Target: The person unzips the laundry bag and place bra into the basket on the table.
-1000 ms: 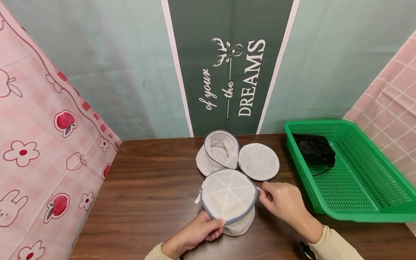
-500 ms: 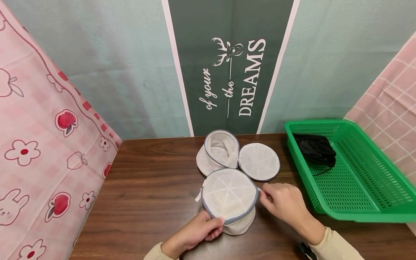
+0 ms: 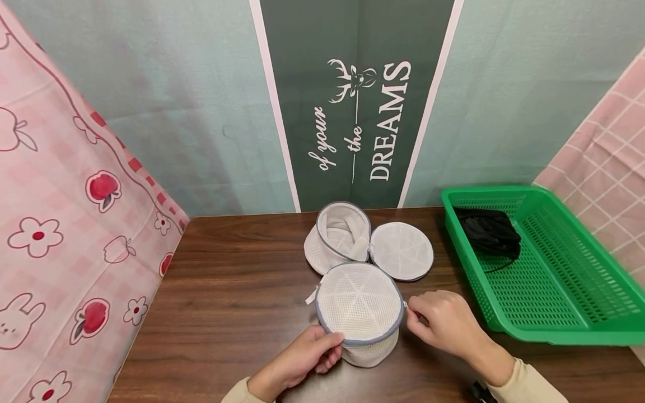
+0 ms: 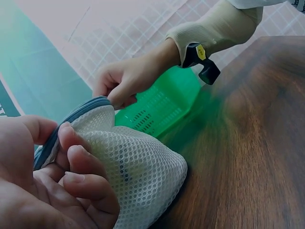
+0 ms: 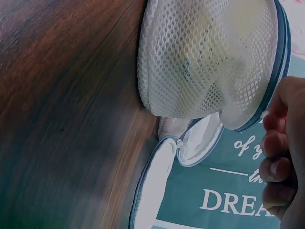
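A white mesh laundry bag (image 3: 370, 355) with a round lid and a grey-blue zip rim stands near the table's front. My left hand (image 3: 309, 355) pinches its rim at the near left, thumb on top; in the left wrist view the other fingers curl beside the mesh. At the bag's right side my right hand (image 3: 445, 322) pinches the small white zipper pull (image 5: 264, 114), mostly hidden by the fingertips. A white tab (image 3: 311, 296) sticks out at the rim's left. Something pale shows faintly through the mesh.
Behind it a second mesh laundry bag (image 3: 317, 252) lies unzipped, its round lid (image 3: 401, 251) folded out to the right. A green plastic basket (image 3: 554, 302) stands at the right with a black fabric bundle (image 3: 486, 232) inside. A patterned cloth hangs behind the wooden table (image 3: 227, 313).
My right hand has moved slightly toward me and to the right with the zipper pull. The front bag's lid has shifted a little right and looks rounder. The left hand keeps its grip.
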`<state>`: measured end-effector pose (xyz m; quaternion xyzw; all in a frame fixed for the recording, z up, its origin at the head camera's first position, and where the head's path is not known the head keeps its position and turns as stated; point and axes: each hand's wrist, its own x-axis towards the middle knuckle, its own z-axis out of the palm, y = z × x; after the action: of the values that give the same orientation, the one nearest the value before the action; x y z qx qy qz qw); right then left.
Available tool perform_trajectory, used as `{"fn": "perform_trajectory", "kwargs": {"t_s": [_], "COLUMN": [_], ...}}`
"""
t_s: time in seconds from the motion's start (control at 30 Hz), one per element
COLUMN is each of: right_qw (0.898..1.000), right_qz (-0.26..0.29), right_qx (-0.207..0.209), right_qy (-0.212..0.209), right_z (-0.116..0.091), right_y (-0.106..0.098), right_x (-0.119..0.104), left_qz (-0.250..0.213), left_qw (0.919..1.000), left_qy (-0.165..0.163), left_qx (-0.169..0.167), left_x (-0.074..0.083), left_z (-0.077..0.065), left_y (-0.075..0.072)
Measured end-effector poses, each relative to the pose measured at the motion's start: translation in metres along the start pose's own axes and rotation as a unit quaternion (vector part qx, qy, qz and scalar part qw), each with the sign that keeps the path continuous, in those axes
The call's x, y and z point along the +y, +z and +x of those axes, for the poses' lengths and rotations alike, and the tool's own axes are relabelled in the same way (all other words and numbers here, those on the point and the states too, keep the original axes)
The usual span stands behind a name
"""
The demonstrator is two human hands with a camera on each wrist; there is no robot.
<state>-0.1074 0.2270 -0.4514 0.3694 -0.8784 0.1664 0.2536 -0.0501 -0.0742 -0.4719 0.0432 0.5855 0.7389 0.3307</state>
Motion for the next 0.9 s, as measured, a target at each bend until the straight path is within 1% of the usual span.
{"fn": "perform_trajectory", "kwargs": {"t_s": [0.17, 0.4, 0.5, 0.7, 0.9], "right_qw": [0.999, 0.994, 0.992, 0.988, 0.981], "right_qz": [0.028, 0.047, 0.058, 0.09, 0.127], "right_qx": [0.008, 0.048, 0.054, 0.048, 0.036], "right_qy": [-0.034, -0.082, -0.095, -0.119, -0.141], "right_z": [-0.003, -0.003, -0.002, 0.001, -0.001], "right_y": [0.001, 0.004, 0.003, -0.002, -0.002], "right_x": [0.002, 0.001, -0.002, -0.008, -0.012], "left_qz": [-0.008, -0.015, -0.016, -0.017, -0.019], "left_qw": [1.0, 0.9998, 0.9998, 0.9995, 0.999], "left_qy": [0.001, -0.002, 0.003, 0.009, 0.019], "left_qx": [0.003, 0.013, 0.015, 0.025, 0.035], "left_x": [0.0, 0.002, 0.004, 0.006, 0.008], "left_z": [0.0, -0.001, -0.001, -0.003, -0.002], "left_y": [-0.002, -0.005, -0.005, -0.008, -0.014]}}
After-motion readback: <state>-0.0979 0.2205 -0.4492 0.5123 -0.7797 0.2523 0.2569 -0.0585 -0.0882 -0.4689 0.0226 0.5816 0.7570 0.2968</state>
